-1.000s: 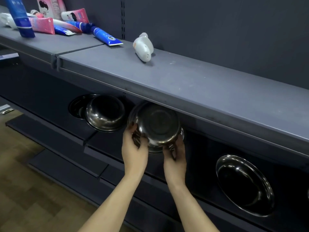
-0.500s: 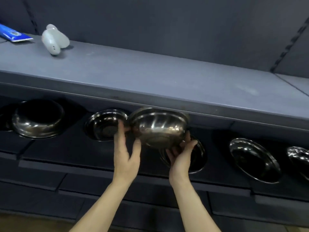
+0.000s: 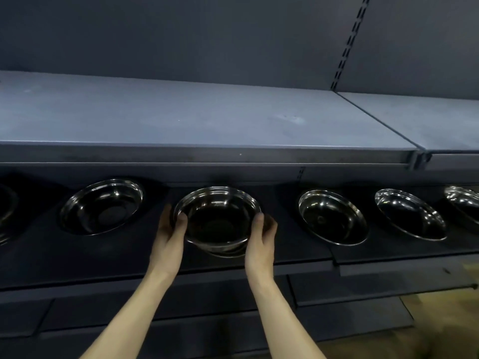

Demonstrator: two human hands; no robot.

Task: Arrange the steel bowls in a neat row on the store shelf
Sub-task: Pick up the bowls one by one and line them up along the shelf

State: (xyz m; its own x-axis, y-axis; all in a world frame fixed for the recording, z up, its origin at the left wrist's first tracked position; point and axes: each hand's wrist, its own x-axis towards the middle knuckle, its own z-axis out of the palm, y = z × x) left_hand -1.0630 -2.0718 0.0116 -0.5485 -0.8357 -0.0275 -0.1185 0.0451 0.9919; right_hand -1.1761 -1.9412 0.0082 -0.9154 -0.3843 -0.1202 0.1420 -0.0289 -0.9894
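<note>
Both hands on it now: left hand (image 3: pixel 169 238) and right hand (image 3: pixel 260 240) cup the steel bowl (image 3: pixel 217 218) from either side, thumbs hooked over the rim. It sits mid-row on the dark shelf (image 3: pixel 298 257), between a bowl on the left (image 3: pixel 102 206) and plates on the right (image 3: pixel 333 217). No readable lettering anywhere. The grey upper shelf (image 3: pixel 207 120) overhangs the row.

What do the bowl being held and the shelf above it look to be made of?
Held bowl: polished metal, likely stainless steel, judging by its mirror-bright rim glints. Upper shelf: probably painted sheet metal, matte grey, thin folded front edge, faint scuffs; the material itself is uncertain.
</note>
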